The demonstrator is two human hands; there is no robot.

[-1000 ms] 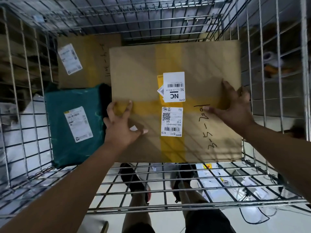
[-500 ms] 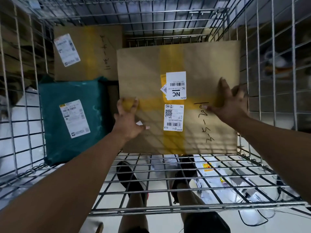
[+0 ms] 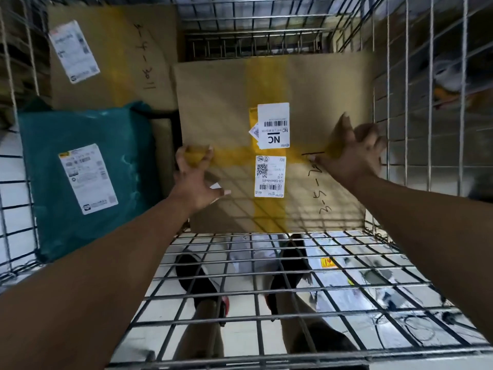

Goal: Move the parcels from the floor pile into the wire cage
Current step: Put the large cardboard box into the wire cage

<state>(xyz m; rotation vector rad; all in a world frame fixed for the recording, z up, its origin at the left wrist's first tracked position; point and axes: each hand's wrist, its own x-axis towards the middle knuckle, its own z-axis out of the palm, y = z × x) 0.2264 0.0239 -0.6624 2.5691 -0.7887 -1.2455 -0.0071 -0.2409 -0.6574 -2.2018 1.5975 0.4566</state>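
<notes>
**Taped box in the cage, both hands on its top**

The large brown cardboard box (image 3: pixel 226 102) with yellow tape and white labels lies flat inside the wire cage (image 3: pixel 266 287), at the right side, close to the right mesh wall. The left hand (image 3: pixel 197 180) is on the box top near its left edge. Its grip is wide, with the fingers spread and bent like a claw, and only the fingertips touch the cardboard. The right hand (image 3: pixel 352 153) is at the right part of the box, but it is blurred, so I cannot tell if its grip lies flat or hooks over the edge. Left of the box lies a teal plastic mailer bag (image 3: pixel 106 134) with a white label. Behind the bag is a second brown cardboard box (image 3: pixel 120 49), its lower part hidden by the bag. The handwriting on both boxes is hard to read. Dark shoes (image 3: pixel 197 279) show through the mesh, partly hidden by wires.
</notes>
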